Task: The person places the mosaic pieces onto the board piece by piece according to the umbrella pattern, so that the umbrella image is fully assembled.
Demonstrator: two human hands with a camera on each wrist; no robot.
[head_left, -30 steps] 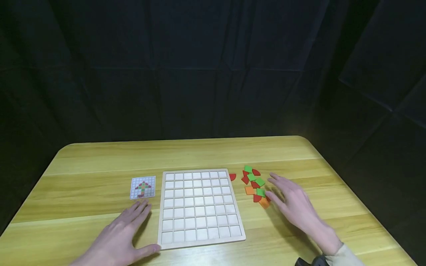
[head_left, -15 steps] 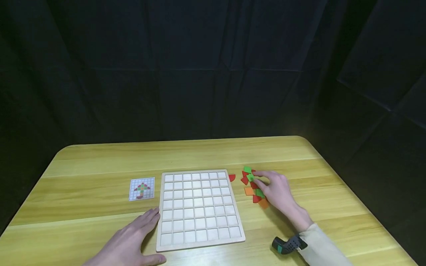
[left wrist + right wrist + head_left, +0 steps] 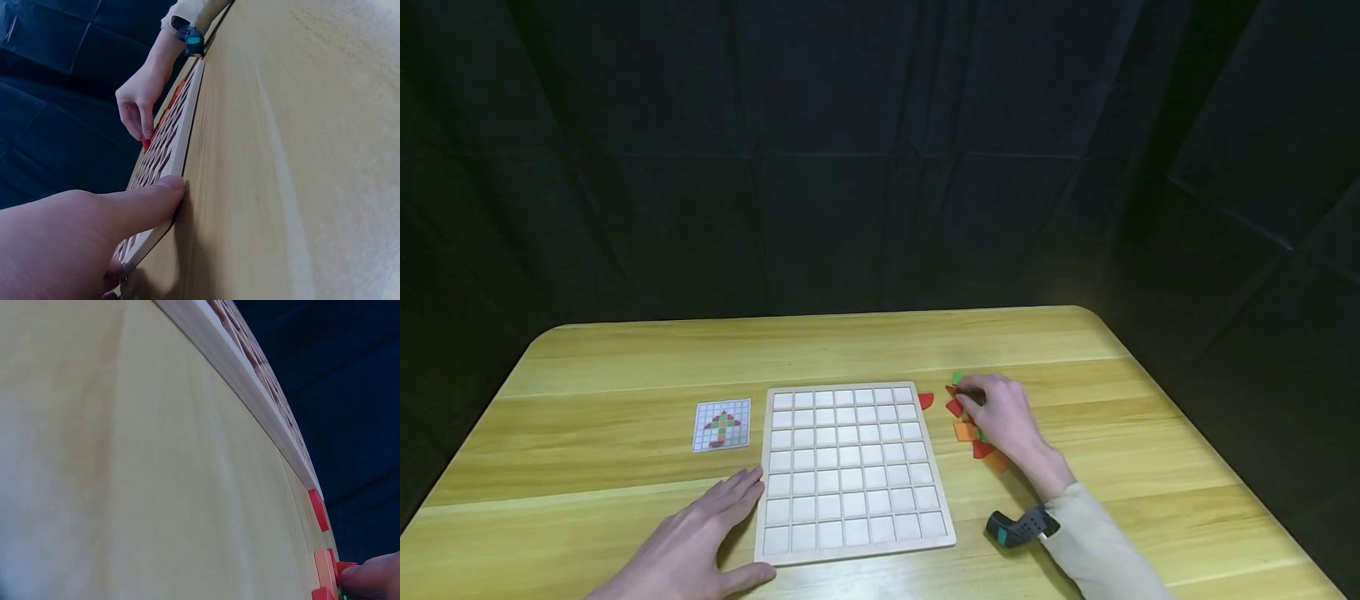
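Note:
A wooden board with a grid of white squares (image 3: 850,477) lies flat on the table. My left hand (image 3: 688,533) rests at its left edge with the fingers extended. In the left wrist view the thumb (image 3: 140,206) presses against the board's near rim. My right hand (image 3: 1000,414) is over the pile of flat coloured pieces right of the board, thumb and fingertips curled together. It pinches a small red piece (image 3: 146,144), which also shows at the fingertip in the right wrist view. The hand hides part of the pile.
A pattern card (image 3: 722,425) with a red and green arrow-like design lies left of the board. A red rounded piece (image 3: 927,401) sits by the board's right edge. An orange square (image 3: 966,432) and a green piece (image 3: 957,378) are near the right hand. A dark curtain hangs behind.
My right hand has moved left and away from me onto the pile, its fingers closing together. My left hand has slid right, against the board's edge.

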